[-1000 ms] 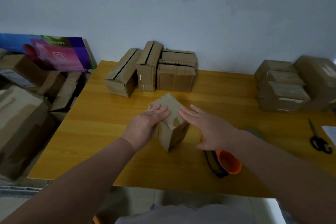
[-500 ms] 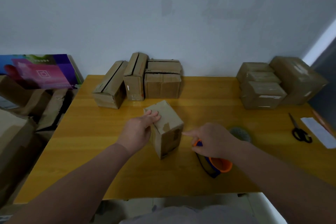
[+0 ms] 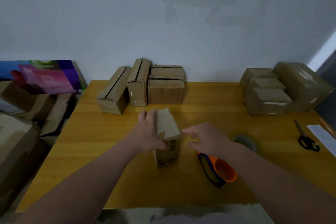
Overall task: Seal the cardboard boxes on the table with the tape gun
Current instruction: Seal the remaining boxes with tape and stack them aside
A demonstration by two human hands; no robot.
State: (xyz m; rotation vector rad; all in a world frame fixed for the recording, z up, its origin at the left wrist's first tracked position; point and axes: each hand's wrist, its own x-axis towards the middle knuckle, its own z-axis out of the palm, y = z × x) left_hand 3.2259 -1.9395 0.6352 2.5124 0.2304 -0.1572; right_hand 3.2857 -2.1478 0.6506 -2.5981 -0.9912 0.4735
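A small cardboard box [image 3: 168,127] stands in the middle of the yellow table [image 3: 200,114]. My left hand [image 3: 148,132] grips its left side, fingers over the top edge and thumb on the front face. My right hand [image 3: 205,139] hovers just right of the box with loosely curled fingers, its fingertips near the box's top right corner, holding nothing. The orange and blue tape gun [image 3: 218,170] lies on the table below my right wrist. Three unsealed boxes [image 3: 140,85] stand at the back of the table.
A stack of taped boxes [image 3: 283,89] fills the back right corner. Black scissors [image 3: 307,140] and a white paper strip [image 3: 321,136] lie at the right edge. A grey round object [image 3: 244,141] sits behind my right wrist. Cardboard piles [image 3: 21,123] stand left of the table.
My left hand slid from the box's top to grip its left side and the box turned. My right hand left the box, dropped toward the tape gun, then came back beside the box.
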